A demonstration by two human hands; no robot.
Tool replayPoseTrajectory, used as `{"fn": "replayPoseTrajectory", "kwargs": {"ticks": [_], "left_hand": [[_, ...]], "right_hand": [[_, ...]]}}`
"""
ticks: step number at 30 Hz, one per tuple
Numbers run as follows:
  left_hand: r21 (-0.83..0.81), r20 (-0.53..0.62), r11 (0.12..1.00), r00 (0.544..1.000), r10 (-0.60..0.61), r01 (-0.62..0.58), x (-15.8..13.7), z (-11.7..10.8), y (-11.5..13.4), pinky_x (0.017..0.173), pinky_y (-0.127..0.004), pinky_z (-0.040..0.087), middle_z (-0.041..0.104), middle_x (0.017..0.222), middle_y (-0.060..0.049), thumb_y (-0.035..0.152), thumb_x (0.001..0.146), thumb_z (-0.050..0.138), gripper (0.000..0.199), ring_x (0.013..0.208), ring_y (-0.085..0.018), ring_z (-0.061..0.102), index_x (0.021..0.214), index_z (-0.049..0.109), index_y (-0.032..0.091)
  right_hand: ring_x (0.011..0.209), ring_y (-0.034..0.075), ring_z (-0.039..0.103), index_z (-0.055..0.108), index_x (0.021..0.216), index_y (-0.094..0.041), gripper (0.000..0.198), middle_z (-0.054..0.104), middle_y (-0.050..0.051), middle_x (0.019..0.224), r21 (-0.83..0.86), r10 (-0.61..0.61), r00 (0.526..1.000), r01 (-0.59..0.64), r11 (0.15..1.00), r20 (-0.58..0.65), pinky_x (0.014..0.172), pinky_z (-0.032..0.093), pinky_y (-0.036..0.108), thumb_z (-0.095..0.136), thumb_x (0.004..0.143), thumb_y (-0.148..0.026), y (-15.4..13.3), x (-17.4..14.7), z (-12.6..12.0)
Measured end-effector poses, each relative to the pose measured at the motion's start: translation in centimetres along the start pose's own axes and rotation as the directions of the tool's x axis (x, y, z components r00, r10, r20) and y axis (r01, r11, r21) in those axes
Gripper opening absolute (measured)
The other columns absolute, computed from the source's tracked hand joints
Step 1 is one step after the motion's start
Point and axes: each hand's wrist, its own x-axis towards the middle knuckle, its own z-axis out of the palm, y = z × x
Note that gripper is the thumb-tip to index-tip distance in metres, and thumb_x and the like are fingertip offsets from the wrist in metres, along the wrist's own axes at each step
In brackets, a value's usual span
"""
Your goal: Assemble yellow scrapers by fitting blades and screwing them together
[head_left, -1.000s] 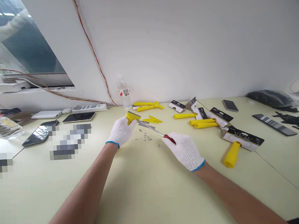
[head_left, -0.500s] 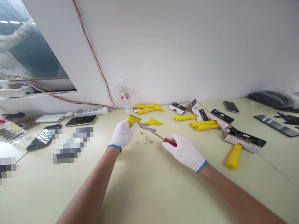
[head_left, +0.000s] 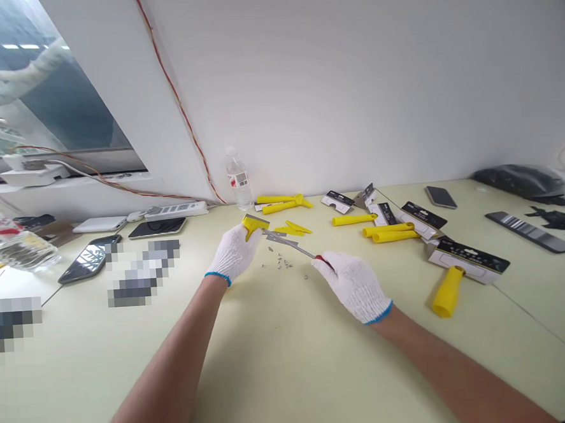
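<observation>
My left hand (head_left: pixel 231 256), in a white knit glove with a blue cuff, is closed around a yellow scraper (head_left: pixel 251 225) with a grey blade along its top edge. My right hand (head_left: pixel 356 285), gloved the same way, grips the red handle of a screwdriver (head_left: pixel 291 243). The screwdriver's shaft slants up and left, its tip at or close to the scraper; contact is not clear. Beneath the shaft lie flat grey blades (head_left: pixel 283 239) and thin yellow plastic pieces (head_left: pixel 293 228). Several small screws (head_left: pixel 286 264) are scattered on the table between my hands.
Yellow handles (head_left: pixel 389 230) and black-and-white cards (head_left: pixel 470 259) lie to the right. More yellow scraper parts (head_left: pixel 282 202) rest by the wall beside a water bottle (head_left: pixel 239 181). Phones (head_left: pixel 90 258) and a power strip (head_left: pixel 177 210) are at left, a black bag (head_left: pixel 517 184) at far right.
My right hand has turned on the screwdriver, and less of the red handle shows. The left hand keeps its hold on the scraper. The whole view has shifted slightly.
</observation>
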Motion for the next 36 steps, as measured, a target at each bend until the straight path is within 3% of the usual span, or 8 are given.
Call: {"fn": "replayPoseTrajectory", "kwargs": {"ticks": [8, 12, 16, 21, 26, 30, 33, 36], "left_hand": [[0.034, -0.001, 0.999, 1.000, 0.027, -0.027, 0.0, 0.3, -0.1, 0.060, -0.028, 0.039, 0.066, 0.074, -0.005, 0.048, 0.094, 0.050, 0.034, 0.063, -0.018, 0.056, 0.077, 0.058, 0.020], [0.025, 0.006, 1.000, 1.000, 0.017, -0.017, -0.1, 0.3, 0.0, 0.061, -0.028, 0.040, 0.068, 0.075, -0.005, 0.046, 0.095, 0.052, 0.033, 0.065, -0.018, 0.059, 0.081, 0.062, 0.018], [0.037, 0.002, 0.999, 1.000, -0.006, 0.006, -0.1, 0.3, 0.2, 0.064, -0.029, 0.045, 0.069, 0.075, -0.005, 0.045, 0.097, 0.058, 0.034, 0.069, -0.019, 0.063, 0.085, 0.067, 0.015], [0.023, 0.019, 1.000, 1.000, -0.009, 0.009, -0.4, 0.4, 0.5, 0.076, -0.033, 0.057, 0.070, 0.097, -0.004, 0.047, 0.099, 0.063, 0.036, 0.084, -0.018, 0.068, 0.106, 0.069, 0.012], [-0.016, 0.032, 1.000, 0.999, 0.009, -0.008, -0.5, 0.3, 0.8, 0.072, -0.030, 0.053, 0.070, 0.089, -0.005, 0.043, 0.099, 0.061, 0.031, 0.079, -0.017, 0.067, 0.100, 0.070, 0.013], [-0.048, 0.026, 0.999, 1.000, 0.008, -0.007, -0.5, -0.1, 0.9, 0.064, -0.028, 0.042, 0.069, 0.076, -0.007, 0.035, 0.095, 0.059, 0.025, 0.076, -0.021, 0.065, 0.088, 0.071, 0.014], [-0.082, 0.020, 0.997, 1.000, -0.003, 0.004, -0.4, -0.7, 1.0, 0.064, -0.027, 0.041, 0.070, 0.079, -0.007, 0.036, 0.092, 0.059, 0.024, 0.075, -0.020, 0.063, 0.093, 0.071, 0.015], [-0.117, -0.001, 0.993, 0.999, -0.032, 0.032, -0.4, -1.4, 1.0, 0.066, -0.027, 0.041, 0.069, 0.079, -0.007, 0.038, 0.092, 0.059, 0.026, 0.077, -0.021, 0.063, 0.098, 0.070, 0.015]], "right_hand": [[0.069, 0.008, 0.049, 0.065, 0.084, -0.008, 0.059, 0.057, 0.007, 0.077, 0.078, 0.093, 0.986, -0.104, 0.992, 0.142, 0.069, 0.039, 0.021, 0.040, 0.110, -0.054, -0.5, 0.2, -1.3], [0.081, 0.010, 0.056, 0.063, 0.101, -0.004, 0.051, 0.057, 0.006, 0.087, 0.108, 0.143, 0.962, -0.172, 0.979, 0.233, 0.078, 0.052, 0.021, 0.049, 0.108, -0.052, -0.3, 0.4, -1.6], [0.084, 0.010, 0.059, 0.064, 0.109, -0.004, 0.050, 0.059, 0.007, 0.093, 0.143, 0.178, 0.939, -0.228, 0.963, 0.295, 0.079, 0.055, 0.021, 0.048, 0.109, -0.051, -0.1, 0.4, -1.9], [0.061, 0.006, 0.058, 0.072, 0.074, -0.014, 0.075, 0.058, 0.008, 0.064, 0.185, 0.160, 0.941, -0.221, 0.957, 0.298, 0.053, 0.034, 0.018, 0.031, 0.105, -0.068, 0.1, 0.6, -2.4], [0.043, -0.001, 0.045, 0.080, 0.087, -0.019, 0.076, 0.062, 0.010, 0.065, 0.225, 0.155, 0.927, -0.241, 0.944, 0.341, 0.048, 0.024, 0.016, 0.030, 0.098, -0.075, 0.7, 0.4, -2.0], [0.049, 0.001, 0.053, 0.077, 0.070, -0.017, 0.086, 0.061, 0.010, 0.062, 0.243, 0.073, 0.991, -0.098, 0.965, 0.110, 0.049, 0.027, 0.015, 0.024, 0.099, -0.077, 2.2, 0.7, -0.5], [0.064, 0.007, 0.064, 0.069, 0.055, -0.014, 0.089, 0.062, 0.010, 0.064, 0.238, 0.064, 0.997, -0.051, 0.970, -0.046, 0.050, 0.030, 0.018, 0.022, 0.101, -0.075, 3.9, 1.7, 0.1], [0.072, 0.008, 0.066, 0.067, 0.054, -0.014, 0.088, 0.066, 0.012, 0.073, 0.220, 0.078, 0.990, -0.050, 0.974, -0.120, 0.052, 0.032, 0.022, 0.020, 0.103, -0.070, 6.0, 2.8, -0.3]]}}
